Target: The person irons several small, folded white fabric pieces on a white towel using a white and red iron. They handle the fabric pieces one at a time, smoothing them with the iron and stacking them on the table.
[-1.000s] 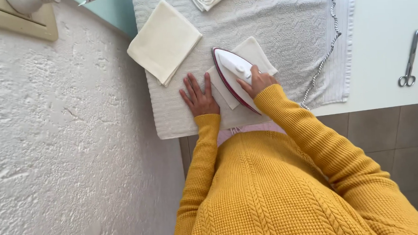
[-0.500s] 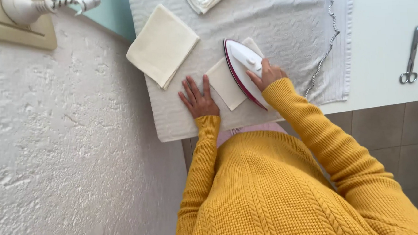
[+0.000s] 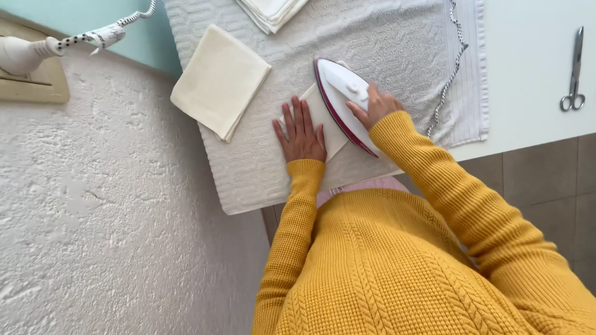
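view from above of pressing at a table edge. the right hand is closed round the handle of a white iron with a dark red rim, fingers wrapped and clamped on it; the iron rests on the right part of a small cream cloth square, which lies on a pale grey textured towel spread over the white table. the left hand lies flat on the near left part of the same square, fingers straight and slightly apart, holding nothing, just beside the iron's rim but not touching it.

to the far left on the towel lies a folded cream cloth, well apart from the iron; a stack of folded cloths sits at the far edge. the speckled cord trails down the right side of the towel. scissors lie on the bare table to the right. a plug in a wall socket shows at far left.

judged good practice here: keep the flat hand clear of the soleplate's path, pin the cloth taut so it does not crease, move the iron evenly, and keep the cord from dragging across the cloth.
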